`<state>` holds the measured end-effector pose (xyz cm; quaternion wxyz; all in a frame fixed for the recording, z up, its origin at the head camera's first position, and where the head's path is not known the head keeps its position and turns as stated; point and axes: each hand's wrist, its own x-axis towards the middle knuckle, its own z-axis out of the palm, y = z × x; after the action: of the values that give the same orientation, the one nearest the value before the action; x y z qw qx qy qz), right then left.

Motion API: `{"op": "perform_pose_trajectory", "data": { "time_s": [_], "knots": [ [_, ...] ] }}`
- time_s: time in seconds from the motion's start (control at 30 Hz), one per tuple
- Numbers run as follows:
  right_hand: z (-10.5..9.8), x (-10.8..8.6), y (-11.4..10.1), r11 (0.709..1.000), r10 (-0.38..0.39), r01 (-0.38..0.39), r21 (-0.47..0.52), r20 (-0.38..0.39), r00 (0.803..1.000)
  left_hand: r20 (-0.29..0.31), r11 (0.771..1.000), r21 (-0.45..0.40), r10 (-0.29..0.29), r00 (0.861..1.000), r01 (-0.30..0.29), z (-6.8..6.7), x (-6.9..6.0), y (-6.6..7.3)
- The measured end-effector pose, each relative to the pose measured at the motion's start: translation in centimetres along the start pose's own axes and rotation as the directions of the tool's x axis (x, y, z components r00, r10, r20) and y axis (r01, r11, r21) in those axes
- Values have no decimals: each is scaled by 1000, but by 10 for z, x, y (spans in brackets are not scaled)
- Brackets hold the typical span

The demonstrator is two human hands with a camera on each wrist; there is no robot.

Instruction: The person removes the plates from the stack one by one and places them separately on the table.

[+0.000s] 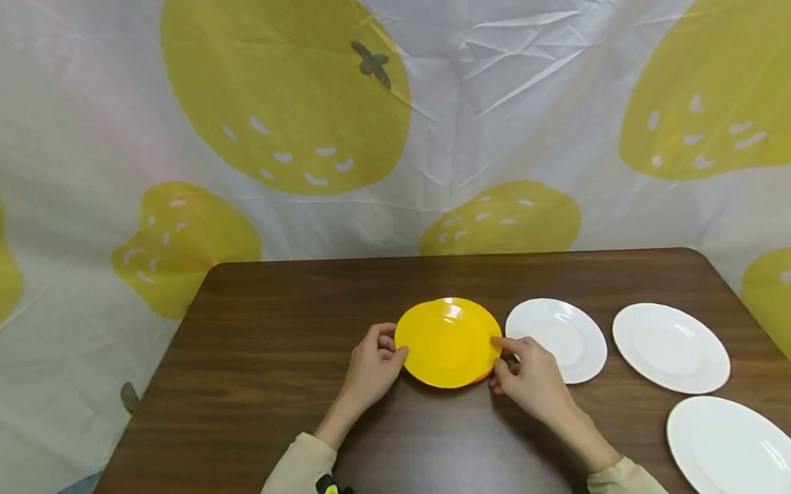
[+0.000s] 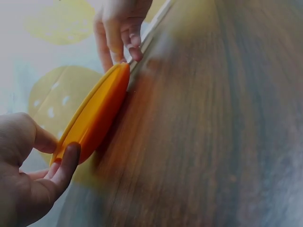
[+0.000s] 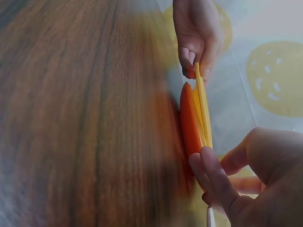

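Note:
A yellow plate (image 1: 447, 343) is held level by both hands above the table's middle. The left hand (image 1: 373, 365) pinches its left rim, and the right hand (image 1: 531, 378) grips the right rim, thumb and fingers on the edge. Under the yellow plate (image 3: 203, 113) lies an orange one (image 3: 190, 120), seen edge-on in the right wrist view; at the far side a gap shows between the two. In the left wrist view the orange plate (image 2: 106, 111) hangs slightly over the table, below the yellow rim.
Right of the hands, a white plate (image 1: 559, 343) lies partly behind the right hand. Two more white plates, one farther right (image 1: 671, 348) and one nearer the front (image 1: 741, 449), rest on the brown table (image 1: 258, 338). A patterned cloth (image 1: 456, 122) hangs behind.

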<state>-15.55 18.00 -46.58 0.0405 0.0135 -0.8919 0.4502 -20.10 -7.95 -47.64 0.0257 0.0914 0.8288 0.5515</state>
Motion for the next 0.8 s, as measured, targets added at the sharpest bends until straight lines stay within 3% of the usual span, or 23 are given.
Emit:
{"op": "perform_pose_trajectory", "data": {
  "time_s": [0.17,0.4,0.8],
  "knots": [
    [2,1,1,996,-57,55,-72,-21,998,41,992,-122,-23,999,28,-3,2,-4],
    [6,2,-2,980,-109,98,-171,-56,992,57,979,-196,-44,997,54,-10,2,-7],
    [12,2,-1,967,-167,138,-215,-124,978,-99,973,-232,-24,995,0,-14,-1,-7]
  ]
}}
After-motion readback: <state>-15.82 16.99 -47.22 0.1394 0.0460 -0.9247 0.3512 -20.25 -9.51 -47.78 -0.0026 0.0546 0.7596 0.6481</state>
